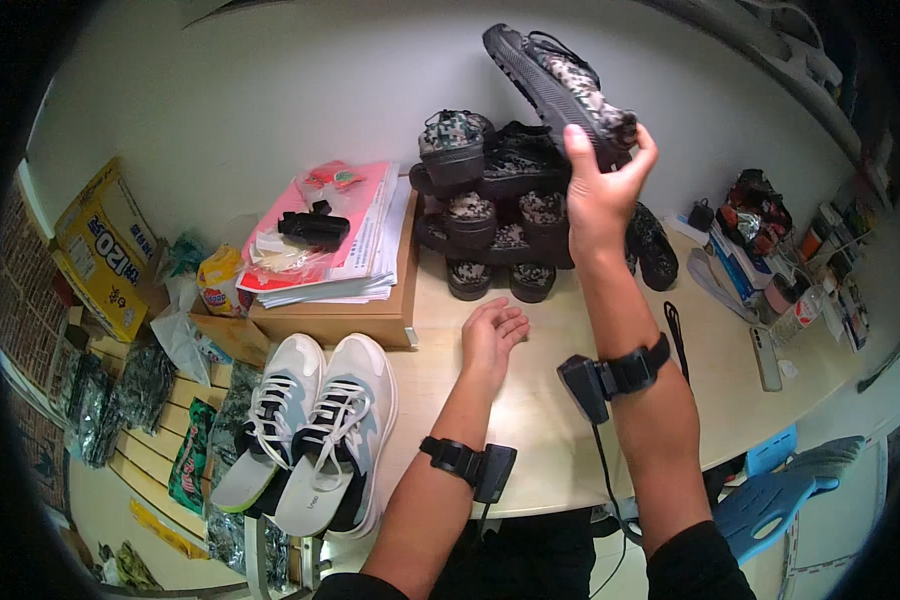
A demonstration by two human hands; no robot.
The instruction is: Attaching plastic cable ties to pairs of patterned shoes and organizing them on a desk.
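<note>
Raised above a stack of shoes, my right hand (606, 196) grips a camouflage lace-up shoe (562, 84) by its heel end. The thumb presses on the ribbed black sole side, and the toe tilts up to the left. Similar camouflage shoes (471, 219) are piled in layers against the wall, partly behind my right hand and forearm. My left hand (493, 337) rests at the tabletop in front of the pile, fingers loosely curled and apart, holding nothing. To its left, a pair of white and grey-blue sneakers (341, 435) has insoles sticking out of the openings.
A cardboard box (345, 322) bears papers (379, 247) and a black device (313, 229). A smartphone (765, 360), plastic bottle (799, 315) and black cord (675, 337) lie right. Packaged goods cover a slatted rack (146, 450) left; a blue chair (772, 502) stands right. Cables hang from both wrist-strapped devices.
</note>
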